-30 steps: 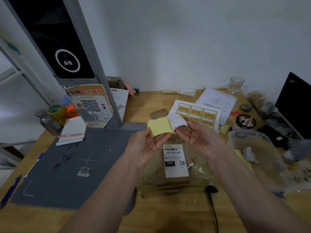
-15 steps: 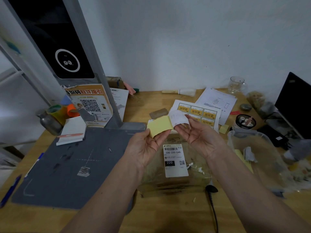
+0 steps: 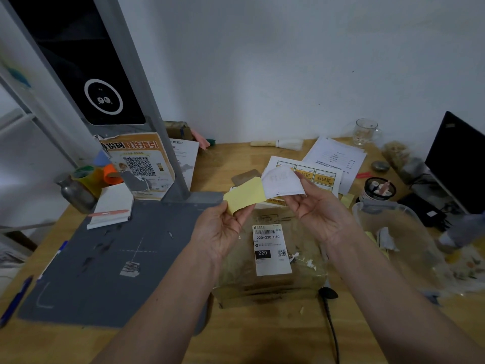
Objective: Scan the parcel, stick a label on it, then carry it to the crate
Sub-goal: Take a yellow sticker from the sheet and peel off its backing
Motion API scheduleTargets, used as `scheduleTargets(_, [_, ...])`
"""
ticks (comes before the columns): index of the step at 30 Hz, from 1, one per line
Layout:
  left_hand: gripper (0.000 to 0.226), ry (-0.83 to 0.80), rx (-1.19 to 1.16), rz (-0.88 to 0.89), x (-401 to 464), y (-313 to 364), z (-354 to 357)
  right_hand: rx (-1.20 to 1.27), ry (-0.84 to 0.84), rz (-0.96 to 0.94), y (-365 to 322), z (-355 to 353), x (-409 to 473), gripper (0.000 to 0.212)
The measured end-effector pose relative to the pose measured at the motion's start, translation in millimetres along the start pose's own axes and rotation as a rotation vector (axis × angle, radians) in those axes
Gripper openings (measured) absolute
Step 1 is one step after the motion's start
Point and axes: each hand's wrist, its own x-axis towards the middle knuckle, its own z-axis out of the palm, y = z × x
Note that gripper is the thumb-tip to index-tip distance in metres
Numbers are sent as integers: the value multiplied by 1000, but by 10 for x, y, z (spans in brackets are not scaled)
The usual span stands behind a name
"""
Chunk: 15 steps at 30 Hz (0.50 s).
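Head view. Yellow backing paper (image 3: 245, 194) is pinched by the left hand (image 3: 220, 231); a white label (image 3: 283, 183), partly peeled from it, is gripped by the right hand (image 3: 319, 216). Both are held above the parcel (image 3: 270, 269), which lies on the wooden desk (image 3: 262, 337), just right of the grey mat (image 3: 110, 261).

The hands (image 3: 273, 219) hide the parcel's (image 3: 270, 282) far edge; the label's (image 3: 282, 181) print is blurred; the monitor (image 3: 459, 164) is cut off.
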Motion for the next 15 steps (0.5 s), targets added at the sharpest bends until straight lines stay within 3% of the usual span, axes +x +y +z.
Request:
scheduleTargets(10, [21,46,3,22,143,-153,106,-30,99,-123,-335,-232,-97,13])
scheduleTargets(15, [16,45,126,24,128,-250,119,-36,113,-171,-498,-332,-101,15])
